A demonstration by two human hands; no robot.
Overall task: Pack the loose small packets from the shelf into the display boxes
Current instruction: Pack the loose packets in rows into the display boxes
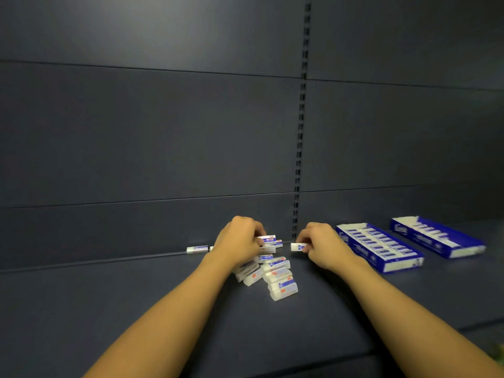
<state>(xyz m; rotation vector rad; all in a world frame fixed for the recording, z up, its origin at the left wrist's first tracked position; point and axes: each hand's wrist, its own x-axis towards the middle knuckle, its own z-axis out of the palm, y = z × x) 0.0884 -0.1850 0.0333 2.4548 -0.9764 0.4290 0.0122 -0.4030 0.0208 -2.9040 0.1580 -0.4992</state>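
Both bare arms reach far across the dark shelf [136, 309] toward its back panel [163, 132]. The left hand [240, 241] has its fingers curled around a small stack of white-and-blue packets, gripping the held packets [268, 239] at the top of a loose pile [270, 274] that spills toward the near side. The right hand [321, 245] pinches a single packet [297, 247] between thumb and fingertips, just right of the pile and apart from it.

One stray packet [197, 249] lies on its own to the left, against the back edge of the shelf.

To the right sit two open blue display boxes, angled side by side. The nearer box [379, 248] is just beside the right wrist and shows a row of packets filling it. The farther box [437, 237], further right, holds a row too, though its near end looks white and I can't tell whether it is full.
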